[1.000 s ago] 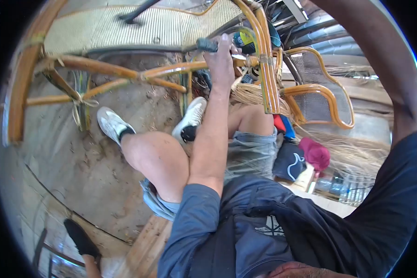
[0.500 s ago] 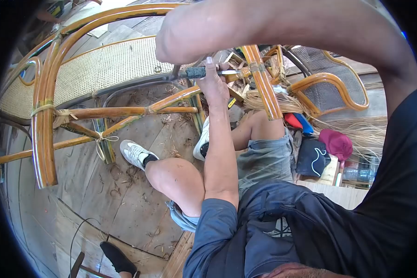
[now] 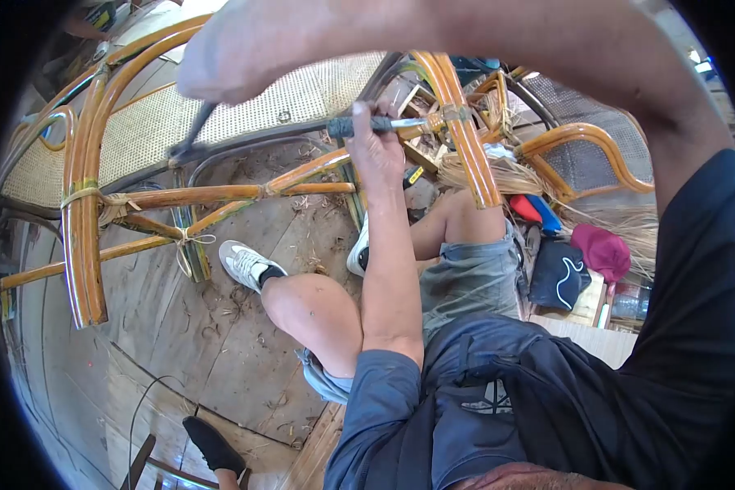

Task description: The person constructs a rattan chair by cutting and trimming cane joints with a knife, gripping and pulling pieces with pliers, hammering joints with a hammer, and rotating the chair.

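Shirt emblem (image 3: 496, 398), curved cap mark (image 3: 572, 280) — no legible text

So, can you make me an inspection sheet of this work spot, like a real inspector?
Surface: wooden floor, shavings scattered on it.
Job's things: hammer; chisel-like tool, pointing toward the cane frame.
Clutter: maroon cap beside a dark cap; loose cane strips.
Hands: left hand grips the chisel-like tool; right hand, blurred, holds the hammer.
Cables: thin dark cord, curving over the floor.
Surroundings: woven chair; another person's black shoe.
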`<state>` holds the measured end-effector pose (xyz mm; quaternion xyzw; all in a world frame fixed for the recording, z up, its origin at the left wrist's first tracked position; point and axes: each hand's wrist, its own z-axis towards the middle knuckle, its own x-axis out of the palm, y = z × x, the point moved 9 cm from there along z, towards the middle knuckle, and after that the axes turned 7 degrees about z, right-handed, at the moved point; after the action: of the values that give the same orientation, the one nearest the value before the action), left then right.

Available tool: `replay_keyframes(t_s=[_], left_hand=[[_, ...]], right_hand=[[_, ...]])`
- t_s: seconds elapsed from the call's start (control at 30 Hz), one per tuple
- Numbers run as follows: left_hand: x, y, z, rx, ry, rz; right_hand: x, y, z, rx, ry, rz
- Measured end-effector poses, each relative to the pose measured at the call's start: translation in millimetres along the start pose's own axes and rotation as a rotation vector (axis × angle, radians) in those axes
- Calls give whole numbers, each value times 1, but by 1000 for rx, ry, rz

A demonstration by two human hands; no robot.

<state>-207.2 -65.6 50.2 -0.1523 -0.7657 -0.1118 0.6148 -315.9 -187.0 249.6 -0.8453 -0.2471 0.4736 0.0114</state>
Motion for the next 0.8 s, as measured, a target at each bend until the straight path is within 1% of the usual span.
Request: replay_keyframes(t_s=[0.1, 0.13, 0.2, 0.33, 0.47, 0.6, 0.73, 0.8], left_hand=[[2, -3, 0, 29, 90, 102], [2, -1, 1, 31, 105, 81], [-4, 4, 3, -5, 98, 57], [0, -2, -2, 27, 25, 57], [1, -3, 1, 42, 18, 59], [-5, 3, 3, -14, 28, 41], [-5, 3, 3, -11, 9, 48], [-5, 2, 3, -32, 34, 50]], right_hand=[[1, 5, 0, -13, 5, -16], [-1, 8, 0, -19, 9, -23], [1, 6, -1, -18, 12, -24], [2, 5, 0, -30, 26, -30], [5, 4, -2, -29, 44, -32], [8, 1, -6, -33, 59, -31], [6, -2, -9, -38, 69, -48], [6, -5, -15, -32, 64, -46]])
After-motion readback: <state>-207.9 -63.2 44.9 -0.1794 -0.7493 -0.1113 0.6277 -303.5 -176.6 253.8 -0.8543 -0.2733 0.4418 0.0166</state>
